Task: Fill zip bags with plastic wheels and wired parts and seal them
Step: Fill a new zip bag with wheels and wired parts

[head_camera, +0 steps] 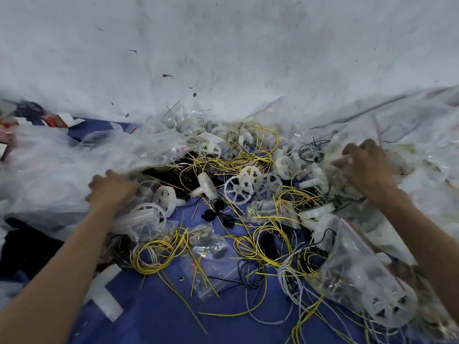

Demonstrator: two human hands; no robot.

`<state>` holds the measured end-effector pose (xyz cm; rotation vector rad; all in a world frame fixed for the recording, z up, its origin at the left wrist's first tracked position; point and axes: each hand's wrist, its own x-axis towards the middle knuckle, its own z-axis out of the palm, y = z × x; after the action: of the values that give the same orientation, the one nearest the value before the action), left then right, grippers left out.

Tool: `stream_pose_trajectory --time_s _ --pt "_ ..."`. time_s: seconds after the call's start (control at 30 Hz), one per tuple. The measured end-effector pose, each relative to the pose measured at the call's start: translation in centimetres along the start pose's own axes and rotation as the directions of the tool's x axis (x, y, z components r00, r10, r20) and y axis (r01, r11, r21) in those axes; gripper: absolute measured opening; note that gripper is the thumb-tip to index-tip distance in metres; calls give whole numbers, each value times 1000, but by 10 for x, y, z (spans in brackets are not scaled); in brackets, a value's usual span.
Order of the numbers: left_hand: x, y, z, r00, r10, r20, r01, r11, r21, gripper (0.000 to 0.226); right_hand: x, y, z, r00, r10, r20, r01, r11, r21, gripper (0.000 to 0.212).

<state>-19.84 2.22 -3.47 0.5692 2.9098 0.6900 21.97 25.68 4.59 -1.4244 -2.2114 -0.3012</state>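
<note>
A blue cloth (161, 316) covers the work surface. Beyond its far edge rises a pale grey-white surface (223, 45), scuffed and dotted with dark specks (167, 75); whether it is wall or floor cannot be told. Left of the cloth lies a crumpled translucent plastic sheet (49, 170), with red-and-white packaging (56, 120) behind it and black fabric (22, 247) below it. White foam blocks (106, 294) rest on the cloth's near left part. Pale sheeting (409, 115) overlaps the cloth's right side. The light is soft and even.

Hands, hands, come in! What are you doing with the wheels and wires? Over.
Left hand grips plastic sheet. Right hand grips clear bag. Wheels and yellow wires loose on blue cloth, tangled between hands. Over.
</note>
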Motion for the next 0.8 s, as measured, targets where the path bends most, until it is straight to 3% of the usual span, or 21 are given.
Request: stream_pose_trajectory --time_s 0.07,0.1,0.17,0.23,0.3,0.4,0.43,0.5,0.53,0.57,0.63,0.67,0.7,0.73,0.77,0.8 --pt "4 -13 2 1000 19 14 -19 1000 18 74 13 16 -9 970 177 -169 -169 984 64 37" --pt "6 -17 2 999 45 -1 -44 998 47 64 18 31 -12 942 286 -173 -280 958 58 39" --pt "8 -22 0 998 54 -20 -52 995 85 44 19 67 -15 877 477 -57 -477 879 9 44" --pt "8 -24 -2 1000 0 -20 1 999 34 41 15 92 -17 839 544 0 -544 839 12 51" --pt "6 -24 -5 1000 -27 -1 27 1000 -16 48 9 96 -18 874 480 -73 -481 877 13 51" --pt "-2 -19 -8 1000 -6 2 6 999 -36 49 2 89 -19 959 195 -204 -213 975 -70 38" --pt "-6 -16 -11 1000 4 -16 -5 999 -44 48 3 87 -20 976 155 -150 -171 980 -100 33" --pt "-17 -9 -19 997 20 -78 -22 999 -33 44 5 80 -27 968 253 11 -250 963 -101 28" --pt "-23 -5 -24 992 39 -118 -41 999 -11 43 4 74 -31 957 290 22 -287 954 -90 29" --pt "-30 -1 -30 983 73 -170 -74 997 5 41 2 65 -36 960 276 -52 -279 959 -58 30" --pt "-47 9 -41 934 175 -310 -186 983 -6 35 -13 33 -44 942 152 -301 -123 986 114 29" --pt "-58 14 -45 888 244 -389 -275 961 -26 32 -22 11 -47 939 114 -325 -27 965 261 29" --pt "-71 20 -47 826 330 -457 -389 921 -37 29 -32 -14 -50 969 102 -225 14 888 460 29" --pt "-86 25 -47 750 428 -504 -510 860 -30 27 -42 -40 -50 996 89 0 -66 739 670 31" --pt "-104 28 -45 670 525 -526 -626 780 -18 22 -53 -63 -48 960 20 279 -244 546 801 38" --pt "-123 30 -41 595 624 -506 -725 689 -2 17 -62 -84 -44 869 -93 486 -424 366 829 48"
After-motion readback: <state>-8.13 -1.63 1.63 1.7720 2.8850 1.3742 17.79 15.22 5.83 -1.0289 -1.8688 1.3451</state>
